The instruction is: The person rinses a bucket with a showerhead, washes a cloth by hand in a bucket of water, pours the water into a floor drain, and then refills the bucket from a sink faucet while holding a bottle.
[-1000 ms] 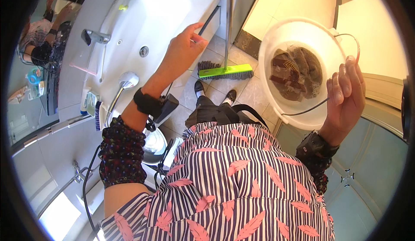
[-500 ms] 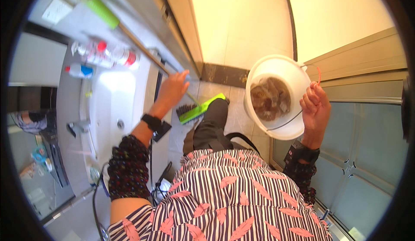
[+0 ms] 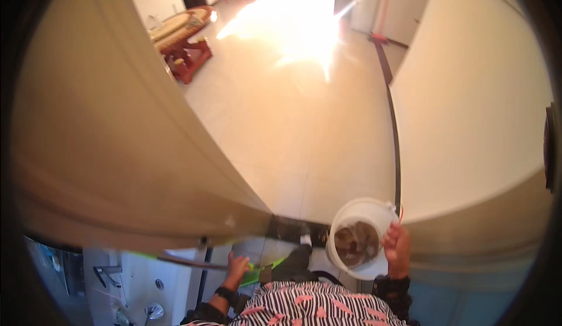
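My right hand (image 3: pixel 396 249) is closed on the handle of a white bucket (image 3: pixel 336 251). The bucket hangs at my right side, tilted so that its inside shows. In it lies a brownish wet mass (image 3: pixel 357 243), perhaps soaked cloth; I cannot make it out exactly. My left hand (image 3: pixel 236 267) grips the shaft of a long-handled broom (image 3: pixel 199 264), which lies nearly level across the view, its grip end to the left. The broom's bright green head (image 3: pixel 253 275) shows low beside my leg, partly covered.
A dark threshold (image 3: pixel 287 227) crosses the doorway in front of me, between a brown door (image 3: pixel 117 150) and a pale wall (image 3: pixel 468 109). Beyond, tiled floor (image 3: pixel 293 133) runs to a red-brown wooden table (image 3: pixel 186 57) and glaring light. A white washbasin (image 3: pixel 175 291) stands at the lower left.
My view has swung up from the washroom to the room beyond the doorway. Bucket, broom and both hands now appear lower. Both hands keep their hold.
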The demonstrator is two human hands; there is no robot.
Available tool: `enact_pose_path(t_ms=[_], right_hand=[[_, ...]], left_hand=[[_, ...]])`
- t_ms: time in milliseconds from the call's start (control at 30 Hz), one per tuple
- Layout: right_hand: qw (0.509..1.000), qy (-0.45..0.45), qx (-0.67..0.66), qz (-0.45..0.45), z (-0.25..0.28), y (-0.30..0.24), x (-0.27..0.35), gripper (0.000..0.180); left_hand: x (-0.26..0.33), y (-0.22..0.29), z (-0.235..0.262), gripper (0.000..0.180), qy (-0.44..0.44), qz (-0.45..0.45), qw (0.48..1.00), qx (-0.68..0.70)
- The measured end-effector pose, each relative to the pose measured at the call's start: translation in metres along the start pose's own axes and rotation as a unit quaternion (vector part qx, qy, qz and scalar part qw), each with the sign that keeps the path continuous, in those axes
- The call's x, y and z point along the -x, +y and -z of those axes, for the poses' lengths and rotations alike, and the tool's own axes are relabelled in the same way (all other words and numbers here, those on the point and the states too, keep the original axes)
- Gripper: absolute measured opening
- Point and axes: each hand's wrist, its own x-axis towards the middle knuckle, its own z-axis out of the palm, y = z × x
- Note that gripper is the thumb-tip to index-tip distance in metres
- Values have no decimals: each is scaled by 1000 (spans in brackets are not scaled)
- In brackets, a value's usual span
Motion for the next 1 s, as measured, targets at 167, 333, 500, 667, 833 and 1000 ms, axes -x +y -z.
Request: enact_pose_path(t_ms=[167, 333, 500, 667, 833, 1000], right_hand=[[997, 44, 42, -40, -81, -130, -197, 27], [996, 67, 44, -39, -153, -209, -362, 27], [995, 10, 53, -83, -239, -289, -555, 31], [987, 49, 101, -119, -284, -364, -749, 33], [973, 141, 68, -173, -334, -382, -955, 30], [962, 220, -10, -161, -375, -443, -1217, 25]], left_hand=[[13, 237, -105, 59, 82, 9, 996, 30], [-40, 300, -176, 51, 118, 71, 964, 226], [-136, 293, -187, 46, 142, 105, 953, 247], [-170, 410, -342, 42, 225, 213, 923, 229], [-297, 460, -447, 21, 31, 170, 985, 14], [-467, 566, -604, 11, -62, -246, 912, -322]])
